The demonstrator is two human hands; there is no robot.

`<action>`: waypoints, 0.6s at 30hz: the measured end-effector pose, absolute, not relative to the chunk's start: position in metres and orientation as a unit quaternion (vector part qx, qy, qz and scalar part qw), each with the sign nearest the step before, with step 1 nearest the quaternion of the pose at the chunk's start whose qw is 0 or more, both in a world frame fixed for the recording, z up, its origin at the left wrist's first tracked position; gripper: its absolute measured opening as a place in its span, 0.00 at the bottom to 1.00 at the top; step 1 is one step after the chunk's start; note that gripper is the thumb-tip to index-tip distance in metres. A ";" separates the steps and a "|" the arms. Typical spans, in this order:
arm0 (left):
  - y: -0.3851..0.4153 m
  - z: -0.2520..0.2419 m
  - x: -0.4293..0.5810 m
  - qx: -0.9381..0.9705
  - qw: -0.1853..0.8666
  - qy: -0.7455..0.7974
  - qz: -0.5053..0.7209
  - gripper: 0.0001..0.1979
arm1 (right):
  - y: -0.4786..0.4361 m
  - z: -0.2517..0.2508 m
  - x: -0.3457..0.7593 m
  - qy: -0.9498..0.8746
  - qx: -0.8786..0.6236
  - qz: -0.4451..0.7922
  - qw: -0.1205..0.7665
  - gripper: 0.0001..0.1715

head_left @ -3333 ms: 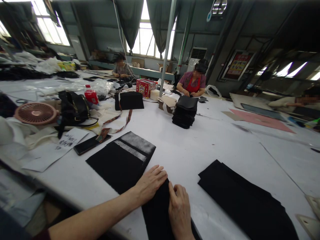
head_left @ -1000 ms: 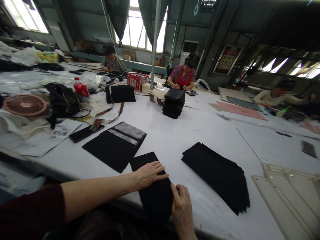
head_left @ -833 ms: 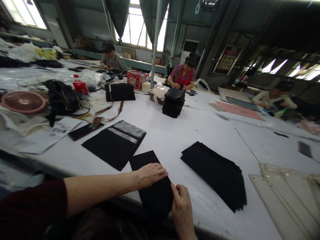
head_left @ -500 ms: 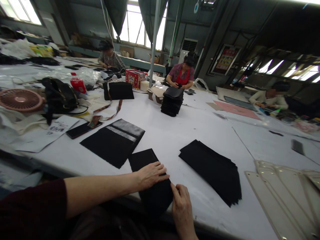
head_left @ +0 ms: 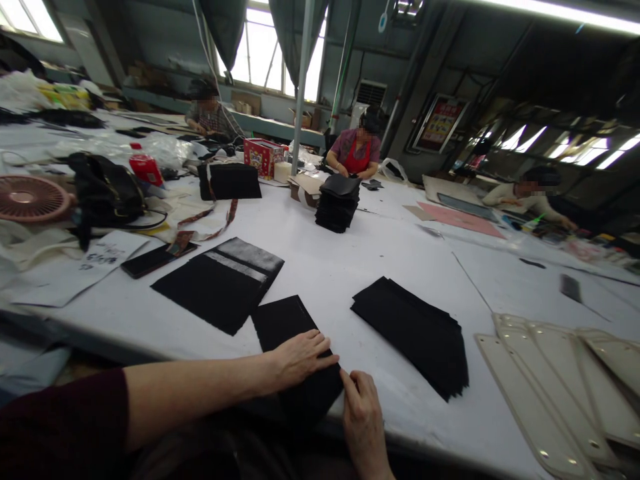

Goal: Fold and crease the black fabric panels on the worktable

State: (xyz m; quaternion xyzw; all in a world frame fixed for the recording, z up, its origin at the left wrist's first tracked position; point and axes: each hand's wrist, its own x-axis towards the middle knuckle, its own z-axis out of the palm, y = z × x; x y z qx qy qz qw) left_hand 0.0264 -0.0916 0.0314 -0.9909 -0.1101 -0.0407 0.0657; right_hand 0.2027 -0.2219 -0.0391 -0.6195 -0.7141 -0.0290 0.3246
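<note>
A black flat piece of material (head_left: 281, 321) lies at the table's near edge, its lower end reaching over that edge. My left hand (head_left: 303, 357) rests flat on it, fingers stretched toward its right side. At that right side my right hand (head_left: 364, 408) has its fingers curled, and the forefinger and thumb close on the piece's edge. Just left and beyond lies a stack of black sheets (head_left: 210, 287), the upper ones with a pale, glossy strip. To the right is a fanned stack of black pieces (head_left: 413, 337).
On the white table (head_left: 400, 260) are a dark phone (head_left: 153, 261), written paper (head_left: 95, 267), a pink fan (head_left: 30, 200), a black bag (head_left: 103, 190) and a tall black pile (head_left: 336, 203). Beige panels (head_left: 545, 393) overlap at right. Several people work farther back.
The view has shifted slightly, so the table things sit a little farther left. My hands keep nearly the same place on the black piece, the right fingertips still at its edge.
</note>
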 end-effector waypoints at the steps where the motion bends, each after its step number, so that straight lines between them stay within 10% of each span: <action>1: -0.093 0.031 0.027 -0.991 0.068 -0.104 -0.048 0.22 | -0.223 -0.039 0.203 -0.714 -0.620 -0.031 0.323 0.23; 18: -0.108 0.028 0.034 -0.990 0.068 -0.121 -0.037 0.25 | -0.239 -0.041 0.208 -0.697 -0.629 -0.053 0.341 0.23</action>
